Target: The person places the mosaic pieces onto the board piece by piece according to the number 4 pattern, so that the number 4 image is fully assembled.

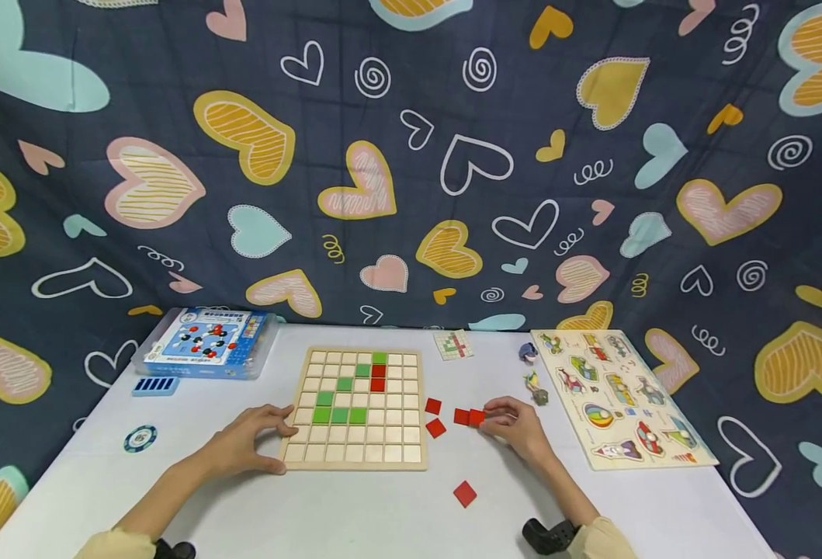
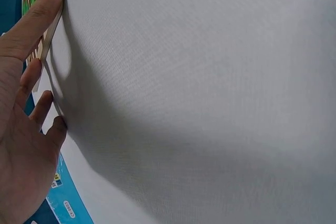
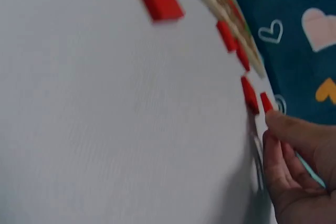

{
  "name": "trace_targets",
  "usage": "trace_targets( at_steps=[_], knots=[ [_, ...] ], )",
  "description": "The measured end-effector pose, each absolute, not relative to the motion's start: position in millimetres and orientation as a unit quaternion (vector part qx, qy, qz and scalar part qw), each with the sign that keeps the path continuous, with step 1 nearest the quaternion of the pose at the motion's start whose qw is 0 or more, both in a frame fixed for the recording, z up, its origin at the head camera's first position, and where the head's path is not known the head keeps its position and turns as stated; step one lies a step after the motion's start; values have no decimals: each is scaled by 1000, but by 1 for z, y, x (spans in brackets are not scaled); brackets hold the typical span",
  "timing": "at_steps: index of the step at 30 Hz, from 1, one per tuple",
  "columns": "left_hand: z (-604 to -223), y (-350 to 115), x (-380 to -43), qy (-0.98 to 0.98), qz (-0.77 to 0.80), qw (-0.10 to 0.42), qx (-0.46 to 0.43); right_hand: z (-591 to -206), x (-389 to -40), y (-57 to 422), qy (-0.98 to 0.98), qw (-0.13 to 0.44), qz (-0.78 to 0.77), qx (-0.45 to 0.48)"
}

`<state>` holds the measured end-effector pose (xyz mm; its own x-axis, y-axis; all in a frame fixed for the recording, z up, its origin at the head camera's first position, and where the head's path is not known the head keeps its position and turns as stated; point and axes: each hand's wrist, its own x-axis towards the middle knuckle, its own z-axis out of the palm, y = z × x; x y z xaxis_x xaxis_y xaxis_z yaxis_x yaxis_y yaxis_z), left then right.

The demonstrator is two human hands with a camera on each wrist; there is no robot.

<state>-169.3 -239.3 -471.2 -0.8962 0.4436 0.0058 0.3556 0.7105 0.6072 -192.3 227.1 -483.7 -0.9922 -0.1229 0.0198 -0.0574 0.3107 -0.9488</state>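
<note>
A wooden grid board (image 1: 390, 456) lies mid-table with several green tiles (image 1: 341, 416) and two red tiles (image 1: 378, 384) set in its squares. Against the board's left edge rests my left hand (image 1: 250, 441), thumb near the lower corner and fingertips higher up; the left wrist view shows its thumb (image 2: 32, 24) along the rim. My right hand (image 1: 518, 428) pinches a red square tile (image 1: 476, 418) between thumb and fingers, right of the board. Another red tile (image 1: 461, 417) lies just left of it, and more loose red tiles (image 1: 435, 428) are beside the board.
One red tile (image 1: 465, 494) lies nearer the front. A pattern card (image 1: 454, 345) is behind the board. A picture puzzle board (image 1: 620, 404) and small figures (image 1: 536, 388) stand right. A boxed set (image 1: 208, 343), blue slotted piece (image 1: 155, 387) and round chip (image 1: 140, 439) sit left.
</note>
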Motion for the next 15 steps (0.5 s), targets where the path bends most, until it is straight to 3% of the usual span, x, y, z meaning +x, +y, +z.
trace_targets(
  at_steps=[8,15],
  knots=[
    [-470,-238,-169,922,312,63,221,-482,-198,198,824,-6,-567,-16],
    [-473,-239,-168,926,306,69,209,-485,-206,168,825,-19,-564,-39]
  ],
)
